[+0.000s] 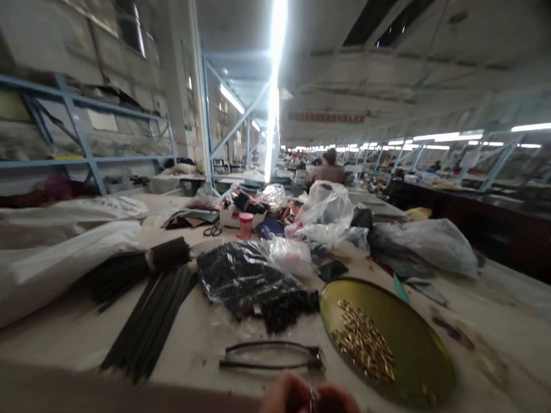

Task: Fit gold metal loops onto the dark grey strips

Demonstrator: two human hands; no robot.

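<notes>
At the bottom edge my left hand (280, 406) and my right hand (340, 407) are close together, fingers pinched. Between their fingertips shows a small shiny gold metal fitting (314, 402); its exact kind is too small to tell. Just beyond my hands lies a thin black strap (267, 362), doubled back, with gold-coloured metal at its right end. To the right is an oval-looking yellow-green tray (420, 328) bearing a heap of small gold metal fittings (364, 342). Left of the strap lie loose dark strips (154, 325) and a tied bundle of dark strips (140, 266).
A clear plastic bag of black items (249, 277) sits behind the strap. Farther back are scissors (212, 230), a pink-lidded jar (245, 224) and clear plastic bags (325, 209). White sacks (71, 252) cover the left side. A person (329, 168) is in the distance.
</notes>
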